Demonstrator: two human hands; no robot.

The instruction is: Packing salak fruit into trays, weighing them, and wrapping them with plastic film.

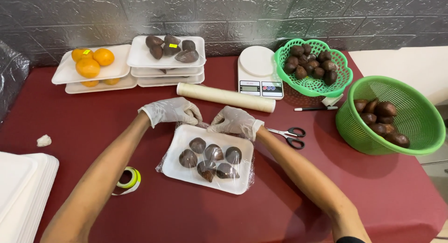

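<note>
While both gloved hands grip cling film at its far edge, left hand [171,111], right hand [233,121], white foam tray [179,154] of 5 brown snake fruits [211,158], scissors [289,134] nearby on red desk [93,126].

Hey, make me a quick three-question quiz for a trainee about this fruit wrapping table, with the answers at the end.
1. True or false: both gloved hands, the left hand and the right hand, rest at the far edge of the white tray of brown fruit.
2. Which lies nearest the right hand? A) scissors B) oranges C) tape roll
3. How many green baskets hold brown fruit?

Key
1. True; clear film is wrapped around that tray.
2. A; the scissors lie just beside the right wrist.
3. Two: the smaller basket by the scale, and the larger basket at the table's right edge.
</note>
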